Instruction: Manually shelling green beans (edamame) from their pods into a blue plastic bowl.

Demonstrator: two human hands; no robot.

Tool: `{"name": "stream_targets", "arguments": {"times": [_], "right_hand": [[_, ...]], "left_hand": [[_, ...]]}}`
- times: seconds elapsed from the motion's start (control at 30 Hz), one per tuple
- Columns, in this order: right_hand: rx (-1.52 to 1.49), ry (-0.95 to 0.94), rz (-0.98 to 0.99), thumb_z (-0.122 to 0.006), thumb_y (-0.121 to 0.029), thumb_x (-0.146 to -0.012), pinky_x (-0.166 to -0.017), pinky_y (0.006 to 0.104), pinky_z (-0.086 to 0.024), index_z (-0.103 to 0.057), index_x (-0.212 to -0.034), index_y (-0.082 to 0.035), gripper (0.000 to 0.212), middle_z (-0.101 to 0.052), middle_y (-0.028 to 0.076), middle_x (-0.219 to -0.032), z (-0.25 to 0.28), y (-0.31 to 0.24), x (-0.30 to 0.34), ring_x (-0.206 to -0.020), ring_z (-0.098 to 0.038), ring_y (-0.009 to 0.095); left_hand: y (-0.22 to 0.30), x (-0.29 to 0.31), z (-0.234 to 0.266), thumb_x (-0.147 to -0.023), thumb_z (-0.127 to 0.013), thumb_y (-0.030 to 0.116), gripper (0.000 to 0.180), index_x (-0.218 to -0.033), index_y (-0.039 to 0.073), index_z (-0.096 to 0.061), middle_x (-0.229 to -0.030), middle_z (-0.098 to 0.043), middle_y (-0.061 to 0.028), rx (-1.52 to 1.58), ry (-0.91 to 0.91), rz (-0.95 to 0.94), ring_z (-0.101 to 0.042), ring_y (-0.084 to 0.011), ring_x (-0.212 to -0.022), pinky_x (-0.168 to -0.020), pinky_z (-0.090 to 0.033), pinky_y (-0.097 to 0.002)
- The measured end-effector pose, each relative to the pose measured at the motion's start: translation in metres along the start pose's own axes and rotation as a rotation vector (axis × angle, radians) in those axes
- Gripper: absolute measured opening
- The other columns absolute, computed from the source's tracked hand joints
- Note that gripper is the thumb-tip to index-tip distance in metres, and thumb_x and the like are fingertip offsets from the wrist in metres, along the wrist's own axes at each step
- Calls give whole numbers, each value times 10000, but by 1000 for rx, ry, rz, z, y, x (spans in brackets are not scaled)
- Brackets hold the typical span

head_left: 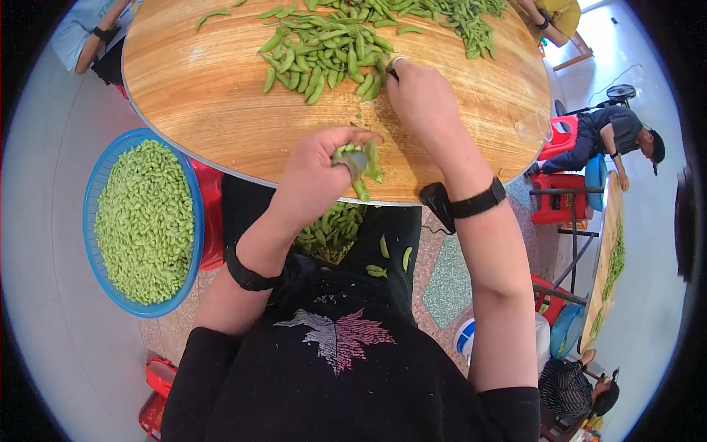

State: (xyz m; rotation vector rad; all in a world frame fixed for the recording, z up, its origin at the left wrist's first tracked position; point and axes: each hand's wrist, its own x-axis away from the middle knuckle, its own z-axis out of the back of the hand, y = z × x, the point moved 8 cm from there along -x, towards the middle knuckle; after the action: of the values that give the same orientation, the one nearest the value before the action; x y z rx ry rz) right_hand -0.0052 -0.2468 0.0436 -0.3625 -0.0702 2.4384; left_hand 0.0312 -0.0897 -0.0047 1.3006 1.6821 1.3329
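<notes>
Close to the table's near edge, my left hand (317,169) is curled around pale shelled beans (345,150) and a torn green pod (373,163). A grey, shiny cover sits on its thumb. My right hand (426,97) reaches farther out, its fingers bent down at the right edge of a heap of edamame pods (317,55). Something shiny circles one of its digits, and the fingertips are mostly hidden, so what they grip is unclear. A short piece of pod (361,191) lies at the table edge under my left hand.
The round wooden table (199,96) carries more pods at the far side and a clear plastic cup (532,127) at right. A blue basket (90,214) full of shelled beans stands at left by a red stool (209,214). Pods lie on my lap. Other people sit around.
</notes>
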Motion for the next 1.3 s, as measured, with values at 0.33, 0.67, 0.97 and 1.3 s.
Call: {"name": "stream_targets", "arguments": {"times": [0.33, 0.67, 0.97, 1.3], "right_hand": [[-238, -300, 39, -606, -239, -777, -513, 368, -398, -558, -738, 25, 272, -517, 179, -562, 47, -11, 49, -508, -506, 270], [-1334, -400, -332, -393, -250, -968, -442, 176, -249, -532, -998, -21, 269, -429, -45, -629, 12, -32, 108, -507, -335, 29], [-1652, -439, -381, -428, -179, -954, -428, 168, -239, -513, -928, -24, 179, -442, -19, -617, -2, -50, 120, -478, -314, 25], [-1879, -502, -628, -474, -137, -922, -400, 196, -285, -577, -1019, -42, 170, -508, -19, -635, -19, -46, 126, -473, -381, 38]], "left_hand": [[43, 7, -2, -814, -600, 107, 228, -1019, 9, -623, -808, -605, -82, -760, 98, -410, -581, -168, -766, -681, -440, -298], [2, -1, 4, -816, -628, 77, 103, -915, 51, -643, -706, -575, 38, 389, 67, 47, -481, -4, -573, -453, -325, -167], [7, 1, 6, -796, -671, 92, 118, -907, 60, -647, -743, -608, 21, 378, 141, -143, -475, -4, -564, -447, -306, -142], [1, 1, -4, -789, -669, 74, 141, -910, 57, -598, -743, -545, 44, 478, -17, 34, -481, -19, -616, -523, -361, -155]]}}
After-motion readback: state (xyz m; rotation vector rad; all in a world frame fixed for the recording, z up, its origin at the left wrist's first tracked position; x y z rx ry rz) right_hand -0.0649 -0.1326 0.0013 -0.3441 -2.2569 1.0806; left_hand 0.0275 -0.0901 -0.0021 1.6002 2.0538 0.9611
